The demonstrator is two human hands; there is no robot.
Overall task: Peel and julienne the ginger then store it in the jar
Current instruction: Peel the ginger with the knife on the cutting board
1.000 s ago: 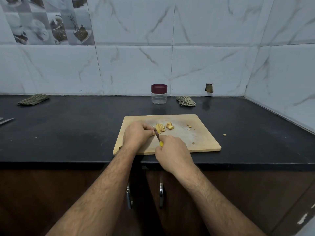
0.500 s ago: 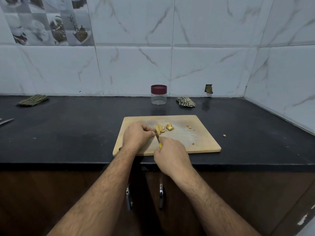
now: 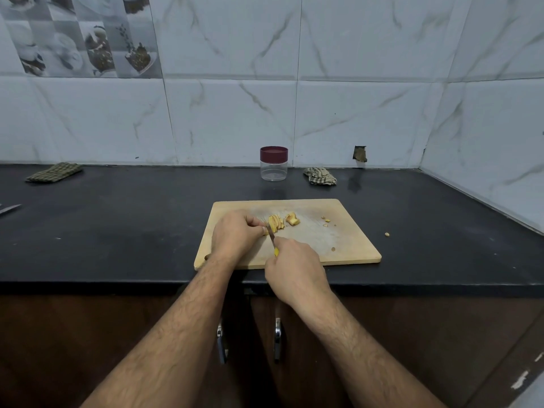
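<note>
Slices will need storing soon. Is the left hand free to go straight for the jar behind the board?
Probably not yet: the left hand is holding the ginger steady for the knife. The path over the cutting board to the lidded jar looks unobstructed.

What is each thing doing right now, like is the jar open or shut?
Jar: shut with its red lid, looks empty.
Ginger: partly cut into slices on the cutting board.
Knife: gripped by the right hand, blade at the slices.
Left hand: curled, holding the ginger.
Folded cloth: lying flat.
Other cloth: crumpled.
Cabinet doors: closed.
</note>
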